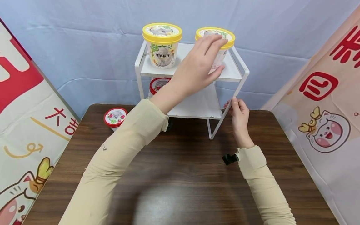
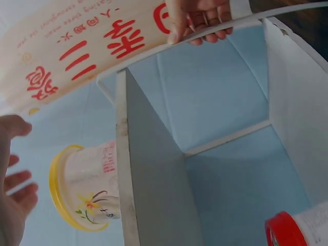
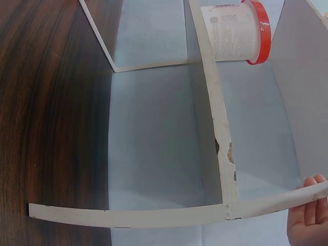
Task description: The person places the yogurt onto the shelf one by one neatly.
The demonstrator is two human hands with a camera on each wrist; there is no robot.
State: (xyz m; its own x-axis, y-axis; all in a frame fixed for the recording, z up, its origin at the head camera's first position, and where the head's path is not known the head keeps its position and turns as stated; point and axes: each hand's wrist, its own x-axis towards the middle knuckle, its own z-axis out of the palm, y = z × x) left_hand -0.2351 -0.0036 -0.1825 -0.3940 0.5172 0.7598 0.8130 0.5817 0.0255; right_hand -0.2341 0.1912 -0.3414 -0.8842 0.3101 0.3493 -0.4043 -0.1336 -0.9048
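A white two-tier rack [image 1: 199, 103] stands on the table. My right hand [image 1: 239, 117] grips its right front upright between the two shelves; in the right wrist view the fingers [image 3: 310, 212] curl round the white bar. My left hand [image 1: 198, 67] is raised at the right-hand ice cream tub [image 1: 220, 59], which has a yellow lid, on the top shelf. In the left wrist view this tub [image 2: 92, 184] stands apart from the left hand's spread fingers [image 2: 20, 179]. Another yellow-lidded tub [image 1: 163, 51] sits upright on the top shelf's left side.
A red-lidded tub [image 1: 158, 85] sits on the lower shelf at left, partly hidden by the left arm. Another red-lidded tub [image 1: 115, 117] stands on the brown table [image 1: 182, 168], left of the rack. Printed cloths flank the table, and a blue cloth [image 1: 98, 56] hangs behind.
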